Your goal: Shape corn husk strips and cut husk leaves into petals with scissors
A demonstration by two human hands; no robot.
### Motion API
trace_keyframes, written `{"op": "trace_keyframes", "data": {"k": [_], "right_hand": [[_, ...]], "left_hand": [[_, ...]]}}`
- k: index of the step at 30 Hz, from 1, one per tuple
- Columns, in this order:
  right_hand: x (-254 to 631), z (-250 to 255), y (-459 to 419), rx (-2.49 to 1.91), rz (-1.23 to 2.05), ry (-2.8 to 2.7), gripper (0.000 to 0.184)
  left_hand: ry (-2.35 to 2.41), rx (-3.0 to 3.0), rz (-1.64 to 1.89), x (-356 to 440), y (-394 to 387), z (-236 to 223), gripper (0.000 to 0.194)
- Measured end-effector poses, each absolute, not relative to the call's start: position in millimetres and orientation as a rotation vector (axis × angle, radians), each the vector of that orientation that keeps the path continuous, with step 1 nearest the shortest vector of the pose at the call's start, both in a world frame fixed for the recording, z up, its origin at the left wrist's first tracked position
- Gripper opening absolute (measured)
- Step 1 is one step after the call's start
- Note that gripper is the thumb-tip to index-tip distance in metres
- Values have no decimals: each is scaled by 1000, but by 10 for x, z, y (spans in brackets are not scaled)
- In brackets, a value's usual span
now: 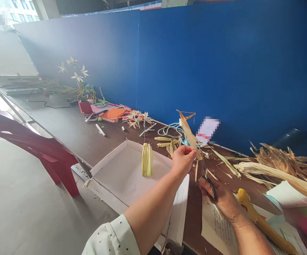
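Daylight glares at upper left, hazing the left of the blue partition, while its right darkens.

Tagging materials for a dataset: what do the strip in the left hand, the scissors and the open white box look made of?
Strip: dried plant leaf, probably corn husk; matte tan, with a browned, bent tip.
Scissors: black handles, likely plastic, smooth; slim greyish blades, presumably metal.
Open white box: likely cardboard, mostly matte; creased, folded-up walls.

Box at edge of table; chair left, husk pile right, partition behind; husk strip in left hand, scissors in right hand.
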State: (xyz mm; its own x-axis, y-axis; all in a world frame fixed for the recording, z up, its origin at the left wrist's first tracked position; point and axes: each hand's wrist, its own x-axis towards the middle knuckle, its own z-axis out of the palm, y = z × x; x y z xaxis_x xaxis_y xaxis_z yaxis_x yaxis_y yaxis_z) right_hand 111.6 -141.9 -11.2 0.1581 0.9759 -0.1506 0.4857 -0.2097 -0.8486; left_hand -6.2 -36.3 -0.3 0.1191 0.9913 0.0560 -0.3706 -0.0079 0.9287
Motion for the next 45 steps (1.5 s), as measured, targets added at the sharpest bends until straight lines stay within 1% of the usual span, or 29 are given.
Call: {"op": "trace_keyframes", "data": {"k": [8,12,18,23,28,33,40,45], "right_hand": [[1116,-136,-1418,-1834,889,-1291,43],[1109,-117,-1426,-1819,899,-1292,39],[1122,-87,-1423,-1823,915,-1325,39],[1118,-103,-1419,-1828,901,-1269,38],[1101,-108,-1415,-1820,913,-1171,35],[1102,-104,-1414,-1820,930,-1157,32],[1103,-109,-1416,-1836,910,-1157,33],[1092,-81,-1427,-1838,916,-1184,33]], "left_hand": [[781,984,1241,-64,-402,45,17],[758,910,1204,-71,-410,81,21],[732,866,1165,-87,-408,102,22],[716,846,1164,-91,-416,115,23],[727,828,1157,-92,-421,124,29],[705,827,1161,-91,-418,116,28],[702,806,1167,-80,-409,107,34],[696,802,1178,-64,-384,84,32]]}}
